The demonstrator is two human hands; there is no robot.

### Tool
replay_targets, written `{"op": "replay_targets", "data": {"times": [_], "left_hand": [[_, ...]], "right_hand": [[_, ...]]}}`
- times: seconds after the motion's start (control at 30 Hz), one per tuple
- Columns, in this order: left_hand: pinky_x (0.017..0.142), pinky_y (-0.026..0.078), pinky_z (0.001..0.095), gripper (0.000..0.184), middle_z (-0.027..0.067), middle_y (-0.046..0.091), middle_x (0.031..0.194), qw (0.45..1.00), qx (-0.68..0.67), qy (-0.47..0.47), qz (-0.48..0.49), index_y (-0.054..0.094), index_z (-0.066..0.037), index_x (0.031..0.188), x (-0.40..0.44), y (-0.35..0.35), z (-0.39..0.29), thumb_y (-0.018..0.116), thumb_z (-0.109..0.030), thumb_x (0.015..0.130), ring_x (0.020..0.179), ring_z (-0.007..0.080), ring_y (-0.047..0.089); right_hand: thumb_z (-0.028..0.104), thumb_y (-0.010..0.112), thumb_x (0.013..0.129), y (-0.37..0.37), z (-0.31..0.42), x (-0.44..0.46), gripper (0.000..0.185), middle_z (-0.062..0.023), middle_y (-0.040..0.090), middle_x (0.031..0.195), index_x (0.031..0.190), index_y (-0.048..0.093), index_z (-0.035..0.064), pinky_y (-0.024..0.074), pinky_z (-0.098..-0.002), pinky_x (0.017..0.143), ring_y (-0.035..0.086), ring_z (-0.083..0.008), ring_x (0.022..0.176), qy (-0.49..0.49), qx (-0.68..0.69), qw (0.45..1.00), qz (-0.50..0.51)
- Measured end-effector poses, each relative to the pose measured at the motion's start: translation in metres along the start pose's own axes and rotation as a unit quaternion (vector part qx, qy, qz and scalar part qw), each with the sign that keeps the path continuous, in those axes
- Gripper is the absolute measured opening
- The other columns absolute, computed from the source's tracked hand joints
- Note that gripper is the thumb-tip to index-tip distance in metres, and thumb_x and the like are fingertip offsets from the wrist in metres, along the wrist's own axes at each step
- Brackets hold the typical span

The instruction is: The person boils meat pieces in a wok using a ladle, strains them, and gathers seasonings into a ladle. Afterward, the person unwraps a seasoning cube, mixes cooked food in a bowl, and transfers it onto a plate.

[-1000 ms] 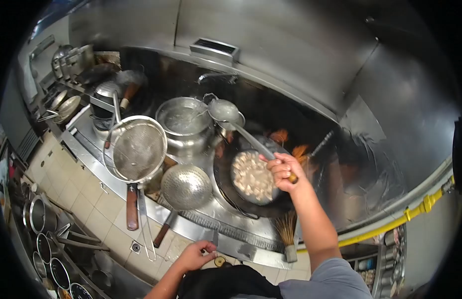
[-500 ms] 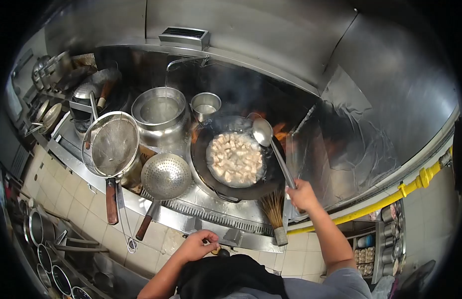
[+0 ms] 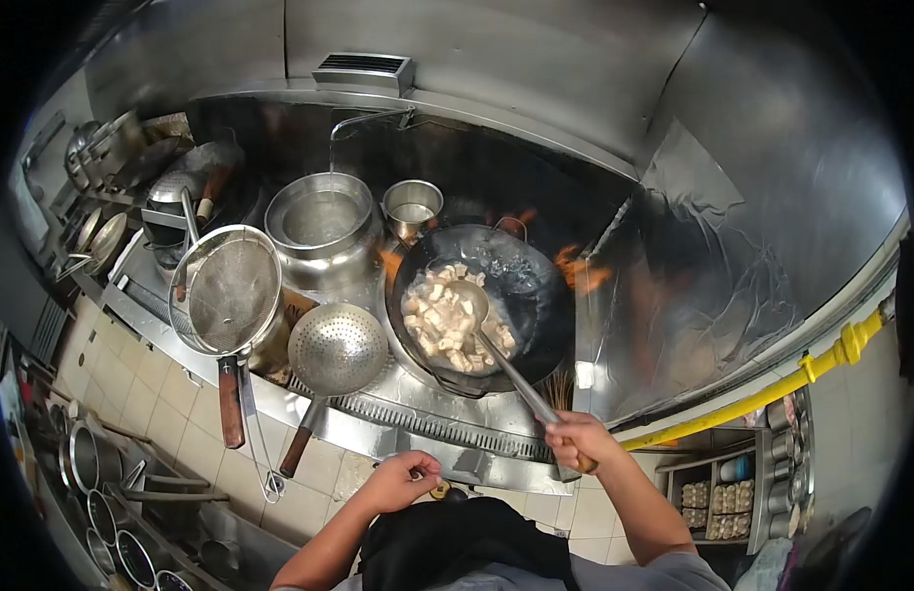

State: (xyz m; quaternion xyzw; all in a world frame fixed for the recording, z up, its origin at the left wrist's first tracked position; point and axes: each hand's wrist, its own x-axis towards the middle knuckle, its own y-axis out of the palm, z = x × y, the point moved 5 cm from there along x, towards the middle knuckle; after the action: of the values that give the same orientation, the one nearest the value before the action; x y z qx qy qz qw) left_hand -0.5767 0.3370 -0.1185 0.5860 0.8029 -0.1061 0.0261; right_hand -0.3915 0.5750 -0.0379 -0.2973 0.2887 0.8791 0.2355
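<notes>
My right hand (image 3: pixel 578 442) is wrapped round the wooden-ended handle of a long metal ladle (image 3: pixel 524 386). The ladle's bowl rests among pale, chunky cubes of food (image 3: pixel 437 317) in a dark wok (image 3: pixel 538 345). Liquid bubbles on the wok's far right side, and flames rise around its rim. Nearer my body, my left hand (image 3: pixel 406 481) hovers by the stove's front edge with its fingers curled in and nothing visible in them. Close to its fingertips is a small yellowish round thing (image 3: pixel 440 489), its kind unclear.
Left of the wok, a perforated strainer (image 3: pixel 338 348) and a mesh strainer (image 3: pixel 235 291) have handles jutting over the front edge. Behind them stand a large water pot (image 3: pixel 319 253), under a thin tap (image 3: pixel 368 116), and a smaller pot (image 3: pixel 412 207). A yellow pipe (image 3: pixel 743 402) runs at right.
The ladle's bowl has moved from the wok's far right rim left and down into the cubes. The cubes are bunched leftward. My right hand has come lower and nearer. My left hand has barely moved.
</notes>
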Motion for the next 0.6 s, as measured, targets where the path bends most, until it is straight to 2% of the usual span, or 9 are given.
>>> {"op": "replay_targets", "data": {"times": [0.03, 0.1, 0.13, 0.17, 0.27, 0.4, 0.47, 0.5, 0.6], "left_hand": [[0.077, 0.050, 0.0279, 0.022, 0.0039, 0.066, 0.091, 1.000, -0.001, 0.000, 0.002, 0.066, -0.003, 0.101, 0.002, 0.000, 0.001, 0.072, -0.017, 0.085, 0.085, 0.0123, 0.061], [0.078, 0.050, 0.0278, 0.023, 0.0041, 0.066, 0.092, 1.000, -0.014, -0.007, 0.011, 0.066, -0.003, 0.101, 0.006, 0.001, 0.003, 0.072, -0.017, 0.084, 0.084, 0.0125, 0.061], [0.078, 0.050, 0.0278, 0.023, 0.0041, 0.066, 0.092, 1.000, -0.016, -0.009, 0.014, 0.066, -0.003, 0.101, 0.008, 0.002, 0.003, 0.072, -0.017, 0.084, 0.084, 0.0125, 0.061], [0.077, 0.050, 0.0280, 0.023, 0.0042, 0.066, 0.092, 1.000, -0.005, -0.010, 0.020, 0.066, -0.003, 0.101, 0.010, 0.003, 0.003, 0.072, -0.017, 0.084, 0.084, 0.0127, 0.061], [0.077, 0.050, 0.0283, 0.023, 0.0043, 0.066, 0.092, 0.999, 0.023, -0.004, 0.033, 0.066, -0.003, 0.101, 0.018, 0.007, 0.002, 0.072, -0.018, 0.084, 0.085, 0.0131, 0.062], [0.077, 0.051, 0.0287, 0.025, 0.0047, 0.067, 0.093, 0.999, 0.028, -0.001, 0.033, 0.066, -0.002, 0.101, 0.026, 0.005, 0.015, 0.072, -0.019, 0.084, 0.086, 0.0135, 0.063], [0.077, 0.051, 0.0288, 0.025, 0.0052, 0.067, 0.094, 0.999, 0.033, -0.018, 0.024, 0.066, -0.002, 0.101, 0.025, 0.002, 0.013, 0.073, -0.019, 0.083, 0.086, 0.0136, 0.063], [0.077, 0.051, 0.0289, 0.025, 0.0057, 0.067, 0.094, 0.999, 0.037, -0.034, 0.020, 0.066, -0.002, 0.101, 0.029, 0.002, 0.014, 0.073, -0.019, 0.083, 0.086, 0.0136, 0.063], [0.076, 0.052, 0.0308, 0.029, 0.0090, 0.069, 0.091, 0.999, 0.029, -0.007, 0.013, 0.066, -0.002, 0.100, 0.033, 0.003, 0.013, 0.072, -0.024, 0.082, 0.084, 0.0182, 0.066]], "right_hand": [[0.010, 0.055, 0.094, 0.006, 0.000, -0.012, 0.021, 0.0002, 0.049, 0.071, 0.115, 0.053, 0.0055, 0.0336, -0.0249, 0.035, 0.041, -0.0068, 0.043, 0.000, 0.001, 1.000, -0.002], [0.007, 0.058, 0.092, 0.009, 0.007, -0.032, 0.031, -0.0019, 0.052, 0.073, 0.124, 0.054, 0.0061, 0.0327, -0.0248, 0.036, 0.042, -0.0075, 0.043, -0.060, -0.268, 0.957, -0.090], [0.005, 0.061, 0.089, 0.000, 0.003, -0.037, 0.046, -0.0065, 0.060, 0.080, 0.134, 0.050, 0.0063, 0.0425, -0.0261, 0.045, 0.052, -0.0122, 0.050, -0.083, -0.282, 0.950, -0.104], [0.005, 0.061, 0.089, -0.003, -0.001, -0.044, 0.046, -0.0065, 0.060, 0.080, 0.134, 0.050, 0.0063, 0.0425, -0.0261, 0.045, 0.052, -0.0122, 0.050, -0.079, -0.281, 0.951, -0.106], [0.009, 0.070, 0.081, 0.017, 0.017, -0.090, 0.061, -0.0156, 0.066, 0.091, 0.138, 0.047, 0.0042, 0.0504, -0.0291, 0.072, 0.064, -0.0193, 0.074, -0.253, -0.553, 0.767, -0.205], [0.013, 0.072, 0.080, 0.024, 0.008, -0.139, 0.063, -0.0237, 0.065, 0.103, 0.137, 0.047, 0.0052, 0.0520, -0.0334, 0.078, 0.068, -0.0279, 0.084, -0.163, -0.560, 0.785, -0.207], [0.014, 0.072, 0.079, 0.020, -0.007, -0.146, 0.061, -0.0247, 0.065, 0.106, 0.135, 0.050, 0.0061, 0.0528, -0.0378, 0.080, 0.068, -0.0353, 0.090, -0.047, -0.636, 0.737, -0.225], [0.020, 0.066, 0.082, 0.010, -0.019, -0.137, 0.065, -0.0253, 0.065, 0.102, 0.141, 0.041, 0.0115, 0.0537, -0.0481, 0.077, 0.066, -0.0400, 0.087, -0.151, -0.695, 0.676, -0.193], [0.022, 0.062, 0.084, -0.024, -0.036, -0.080, 0.065, -0.0248, 0.064, 0.096, 0.143, 0.037, 0.0134, 0.0533, -0.0505, 0.074, 0.065, -0.0430, 0.080, -0.085, -0.728, 0.628, -0.261]]}}
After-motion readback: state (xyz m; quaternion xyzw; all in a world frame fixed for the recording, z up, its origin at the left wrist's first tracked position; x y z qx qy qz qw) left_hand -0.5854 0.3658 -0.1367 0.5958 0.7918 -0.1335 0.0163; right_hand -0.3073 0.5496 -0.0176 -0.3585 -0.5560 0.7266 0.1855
